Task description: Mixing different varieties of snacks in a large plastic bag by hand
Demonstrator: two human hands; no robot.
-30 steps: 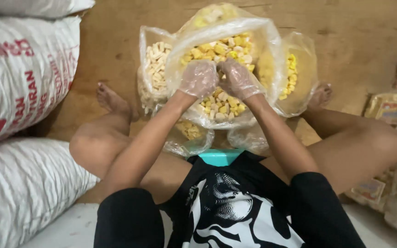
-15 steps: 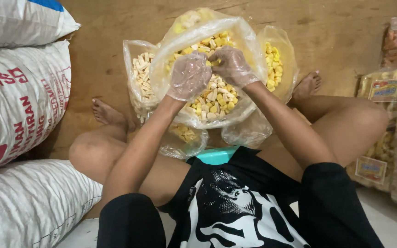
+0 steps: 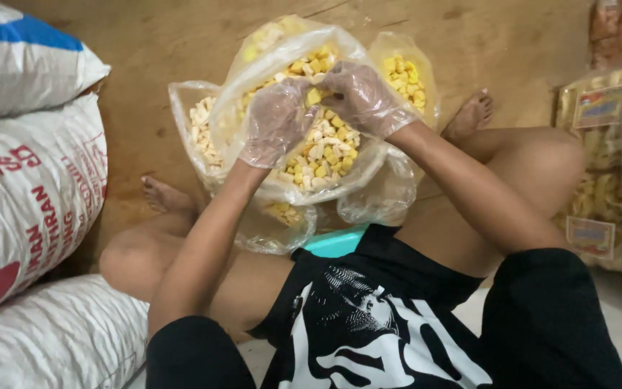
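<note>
Gloved right hand point(image 3: 365, 97) seemingly pinches a yellow snack cube point(image 3: 314, 96) at nine o'clock, left hand point(image 3: 276, 122) loosely curled beside it over the clear bag point(image 3: 253, 72).

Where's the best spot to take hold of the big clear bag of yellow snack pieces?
Judging by its shape, take the big clear bag at its loose upper rim, coming from above: the body bulges with pieces, while the empty film there gathers easily. Both gloved hands already occupy the opening.
</note>
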